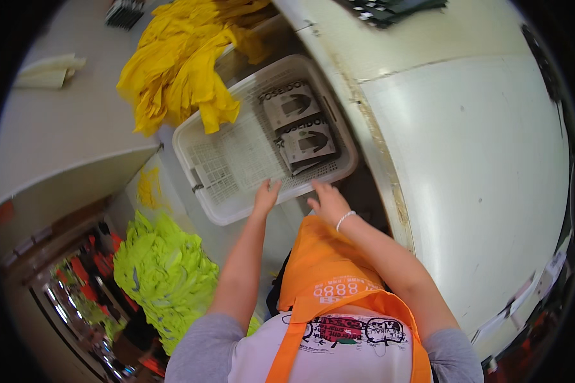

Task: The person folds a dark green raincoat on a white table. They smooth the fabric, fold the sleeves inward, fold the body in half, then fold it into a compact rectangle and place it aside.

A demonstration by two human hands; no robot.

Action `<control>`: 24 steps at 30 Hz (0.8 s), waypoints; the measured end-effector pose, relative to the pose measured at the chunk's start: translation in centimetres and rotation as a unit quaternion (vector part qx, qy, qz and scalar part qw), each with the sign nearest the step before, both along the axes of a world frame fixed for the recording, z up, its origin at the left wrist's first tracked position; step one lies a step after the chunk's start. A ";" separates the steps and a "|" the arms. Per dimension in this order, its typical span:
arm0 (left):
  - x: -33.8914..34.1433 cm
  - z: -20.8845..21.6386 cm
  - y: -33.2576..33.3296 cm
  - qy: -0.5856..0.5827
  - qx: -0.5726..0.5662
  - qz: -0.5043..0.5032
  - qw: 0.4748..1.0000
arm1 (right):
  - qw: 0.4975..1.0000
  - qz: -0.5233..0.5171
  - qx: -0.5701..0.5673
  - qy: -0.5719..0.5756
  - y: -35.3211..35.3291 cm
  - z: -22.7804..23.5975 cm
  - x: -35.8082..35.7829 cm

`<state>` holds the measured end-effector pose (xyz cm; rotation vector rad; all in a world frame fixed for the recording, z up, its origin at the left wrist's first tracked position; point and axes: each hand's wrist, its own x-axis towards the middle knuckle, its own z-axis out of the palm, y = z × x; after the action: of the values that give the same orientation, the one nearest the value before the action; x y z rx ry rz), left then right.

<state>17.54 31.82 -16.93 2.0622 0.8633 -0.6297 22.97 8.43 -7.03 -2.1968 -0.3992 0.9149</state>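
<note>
A white plastic basket point(212, 212) with slatted walls stands in front of me. Two stacks of flat printed packages lie along its right side, a farther package point(291, 106) and a nearer package point(308, 142), each with a dark garment pictured on it. By the basket's near rim is my left hand point(266, 196), its fingers stretched and parted, holding nothing. My right hand point(330, 203), with a white bracelet at the wrist, hovers beside the same rim near the packages. Its fingers are spread with nothing in them. Whether either hand touches the rim, I cannot tell.
Yellow garments point(172, 64) hang over the basket's far left corner. A heap of lime-green garments point(166, 274) is at the left. A white table point(473, 166) runs along the right, and a grey table point(76, 121) fills the upper left. Dark items point(390, 9) lie on the far surface.
</note>
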 end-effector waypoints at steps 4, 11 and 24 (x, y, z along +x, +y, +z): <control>0.5 -0.4 -4.2 -0.020 -0.053 -0.090 0.994 | 0.995 -0.063 -0.009 0.082 -5.5 1.2 -4.9; 7.4 11.6 -20.2 0.008 -0.181 -0.522 0.834 | 0.898 -0.417 -0.037 0.136 -16.9 2.6 -16.9; -13.6 15.2 -51.1 -0.326 -0.242 -0.813 0.416 | 0.383 -0.910 -0.016 0.157 -18.8 -13.4 -58.3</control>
<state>3.95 -19.30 -1.69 1.6187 -1.9132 -0.6575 -35.33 -10.36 -20.44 -1.0205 1.9037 -0.1298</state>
